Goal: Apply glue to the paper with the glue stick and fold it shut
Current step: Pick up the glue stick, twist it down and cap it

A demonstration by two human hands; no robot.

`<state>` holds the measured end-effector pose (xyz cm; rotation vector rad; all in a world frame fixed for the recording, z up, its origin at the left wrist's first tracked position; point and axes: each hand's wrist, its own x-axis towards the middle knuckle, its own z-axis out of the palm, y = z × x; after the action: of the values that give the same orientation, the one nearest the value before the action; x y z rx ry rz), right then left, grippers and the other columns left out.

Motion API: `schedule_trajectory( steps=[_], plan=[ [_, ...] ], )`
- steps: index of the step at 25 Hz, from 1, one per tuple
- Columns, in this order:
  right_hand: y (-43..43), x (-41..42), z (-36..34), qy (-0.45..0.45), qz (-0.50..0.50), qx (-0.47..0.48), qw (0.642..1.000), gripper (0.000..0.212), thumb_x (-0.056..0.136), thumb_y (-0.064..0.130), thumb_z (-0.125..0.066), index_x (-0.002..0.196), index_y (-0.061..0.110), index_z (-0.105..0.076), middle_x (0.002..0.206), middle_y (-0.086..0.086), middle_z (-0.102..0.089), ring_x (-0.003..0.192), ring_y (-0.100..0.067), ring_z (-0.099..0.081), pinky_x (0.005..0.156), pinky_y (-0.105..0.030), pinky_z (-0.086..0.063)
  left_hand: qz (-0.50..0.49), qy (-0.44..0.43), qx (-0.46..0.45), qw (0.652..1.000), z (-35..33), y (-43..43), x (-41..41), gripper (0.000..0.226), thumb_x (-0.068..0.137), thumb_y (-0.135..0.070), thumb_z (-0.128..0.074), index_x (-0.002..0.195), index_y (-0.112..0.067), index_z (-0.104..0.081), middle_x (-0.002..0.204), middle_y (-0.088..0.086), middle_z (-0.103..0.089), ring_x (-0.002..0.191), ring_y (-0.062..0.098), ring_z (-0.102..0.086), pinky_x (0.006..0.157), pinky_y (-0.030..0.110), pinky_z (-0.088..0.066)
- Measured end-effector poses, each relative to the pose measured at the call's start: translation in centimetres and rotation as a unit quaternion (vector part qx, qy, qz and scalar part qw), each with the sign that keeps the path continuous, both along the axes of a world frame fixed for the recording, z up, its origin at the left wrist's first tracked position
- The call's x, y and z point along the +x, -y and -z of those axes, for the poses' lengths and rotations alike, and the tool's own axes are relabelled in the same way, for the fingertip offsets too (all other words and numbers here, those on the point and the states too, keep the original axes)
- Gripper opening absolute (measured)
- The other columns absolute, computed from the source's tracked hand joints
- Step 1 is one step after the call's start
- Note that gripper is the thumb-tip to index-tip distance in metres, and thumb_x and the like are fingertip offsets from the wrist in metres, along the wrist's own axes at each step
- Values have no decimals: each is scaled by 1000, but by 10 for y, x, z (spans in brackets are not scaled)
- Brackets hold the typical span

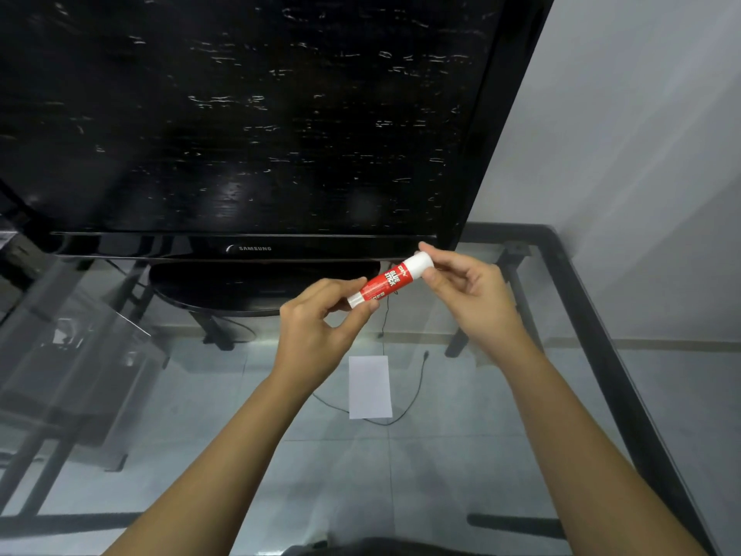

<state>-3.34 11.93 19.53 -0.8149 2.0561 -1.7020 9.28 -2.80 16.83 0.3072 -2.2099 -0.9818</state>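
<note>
A red and white glue stick (388, 279) is held in the air above the glass table, tilted up to the right. My left hand (316, 331) pinches its lower white end between thumb and fingers. My right hand (465, 282) grips the white cap at the upper end. The cap sits on the stick. A small white rectangle of paper (369, 387) lies flat on the glass below and between my hands, untouched.
A large black television (240, 114) on an oval stand (248, 290) fills the back of the glass table (473, 455). The table's black frame (601, 355) runs along the right side beside a grey wall. A thin black cable (417, 391) shows through the glass.
</note>
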Motion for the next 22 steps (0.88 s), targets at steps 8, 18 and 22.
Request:
schedule_trajectory(
  steps=[8,18,22],
  plan=[
    [21,7,30,185,16,-72,980,51,71,46,-64,118,29,-54,116,4,-64,110,-13,-60,90,-24,-50,7,-2,56,998,18,-5,-22,34,82,-23,-69,114,-13,-63,103,-10,-60,98,-16,-53,79,1,-43],
    [12,-22,166,17,132,197,971,15,83,20,-64,92,8,-65,88,-6,-72,87,-17,-65,80,-30,-51,3,412,-58,909,174,32,-17,53,100,-34,-21,147,-11,-9,158,7,-7,144,21,-2,116,36,-8],
    [5,-22,194,-17,150,209,966,18,84,22,-63,98,11,-64,93,-5,-72,90,-17,-65,77,-24,-47,-19,478,-104,872,214,32,-6,56,99,-37,-14,147,-12,3,158,5,5,143,20,11,115,38,0]
  ],
)
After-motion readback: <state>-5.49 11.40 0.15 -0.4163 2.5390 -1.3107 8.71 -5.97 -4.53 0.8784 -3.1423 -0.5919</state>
